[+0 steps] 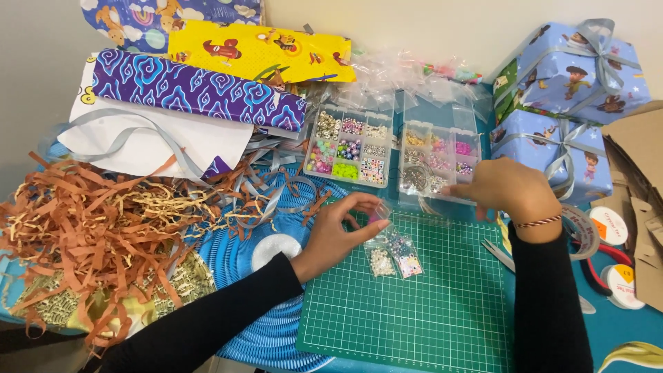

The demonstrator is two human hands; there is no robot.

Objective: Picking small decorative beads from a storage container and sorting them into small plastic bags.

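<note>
Nearest to us lies a green cutting mat (414,311), flat on the table with a grid across it. On its upper edge rest two small clear bags of beads (394,259), side by side, one holding pale beads and the other mixed colours.

Just above them, the left hand (338,231) pinches a small clear packet (378,213) between thumb and forefinger, the remaining fingers curled loosely behind. We judge this packet to be very light, thin and soft, its film slippery and easily crushed; its contents would spill if it were tipped with the mouth open. It is best held at the upper edge, pinched by two fingertips, as it is held here.

To the right and a little farther off, the right hand (507,188) reaches over the near edge of the right-hand bead organiser (442,162). Its fingertips are drawn together above a compartment; we cannot tell whether they grip a bead.

A second bead organiser (349,146) sits just beside the first, to its left, both open with sorted coloured beads.

To the left we record a heap of brown shredded paper (90,235), grey ribbon (179,162) and a blue ridged mat (255,276). To the right lie tape rolls (611,224). Farthest away are rolls of patterned wrapping paper (200,90) and two wrapped gift boxes (573,72) tied with ribbon.
</note>
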